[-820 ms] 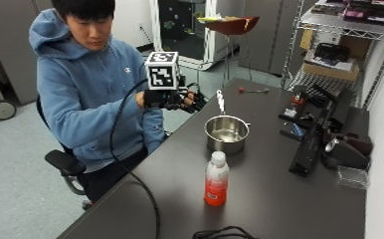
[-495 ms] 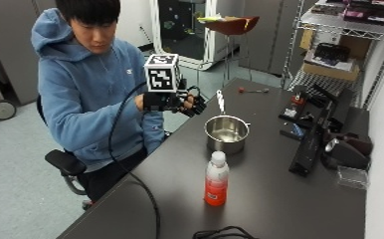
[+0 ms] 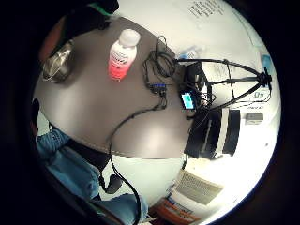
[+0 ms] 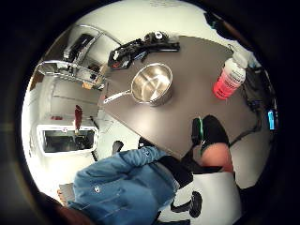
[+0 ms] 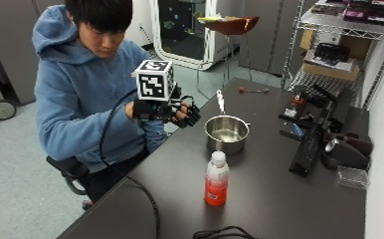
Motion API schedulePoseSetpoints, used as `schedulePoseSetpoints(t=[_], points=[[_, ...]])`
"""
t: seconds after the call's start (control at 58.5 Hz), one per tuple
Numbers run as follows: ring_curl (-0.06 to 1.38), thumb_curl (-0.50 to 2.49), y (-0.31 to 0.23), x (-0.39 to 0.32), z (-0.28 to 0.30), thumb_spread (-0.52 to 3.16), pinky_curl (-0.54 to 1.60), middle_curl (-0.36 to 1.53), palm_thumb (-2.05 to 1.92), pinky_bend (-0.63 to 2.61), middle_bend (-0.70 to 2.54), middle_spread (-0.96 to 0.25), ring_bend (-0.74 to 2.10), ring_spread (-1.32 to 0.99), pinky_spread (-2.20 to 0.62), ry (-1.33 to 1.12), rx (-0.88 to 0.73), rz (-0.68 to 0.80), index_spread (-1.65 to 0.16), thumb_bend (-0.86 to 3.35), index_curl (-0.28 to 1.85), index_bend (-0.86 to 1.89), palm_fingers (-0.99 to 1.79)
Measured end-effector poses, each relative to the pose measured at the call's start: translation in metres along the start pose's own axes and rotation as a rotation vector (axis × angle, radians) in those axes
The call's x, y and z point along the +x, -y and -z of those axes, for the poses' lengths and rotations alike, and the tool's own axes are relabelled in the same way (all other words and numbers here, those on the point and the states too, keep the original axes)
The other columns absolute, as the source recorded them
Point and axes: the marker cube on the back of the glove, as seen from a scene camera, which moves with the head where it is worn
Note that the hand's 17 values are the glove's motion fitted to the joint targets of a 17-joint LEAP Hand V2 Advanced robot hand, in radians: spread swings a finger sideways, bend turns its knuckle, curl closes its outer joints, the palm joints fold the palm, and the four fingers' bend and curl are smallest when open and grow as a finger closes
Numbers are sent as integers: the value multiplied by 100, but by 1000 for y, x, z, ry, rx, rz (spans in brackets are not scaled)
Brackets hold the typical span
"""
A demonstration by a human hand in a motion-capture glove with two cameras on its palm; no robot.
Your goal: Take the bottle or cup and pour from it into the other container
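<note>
While the gloved right hand (image 5: pixel 169 109) hovers empty, fingers relaxed, a hasty reach could topple the capped bottle (image 5: pixel 216 179) near the pot (image 5: pixel 226 133).

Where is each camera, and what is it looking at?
Outside view: stands across the table, facing the seated person; shows the gloved right hand raised beside the table, holding nothing.
Thumb side palm view: on the palm, looking down at the steel pot and the pink bottle; a blue sleeve and a fingertip show.
Little finger side palm view: on the palm, facing the bottle and cables; the person's blue sleeve shows.
All three share bottle and pot.
</note>
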Motion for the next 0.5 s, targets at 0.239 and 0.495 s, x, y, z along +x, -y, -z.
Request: schedulePoseSetpoints(t=[0.239,0.495], points=[[29,47,-12,53,10,93,27,29,89,50,16,2,30,6,22,10,29,-47,-32,-2,28,12,36],[30,46,-21,109,17,91,29,29,82,59,18,2,34,7,22,-19,43,-66,-35,-3,26,14,24]])
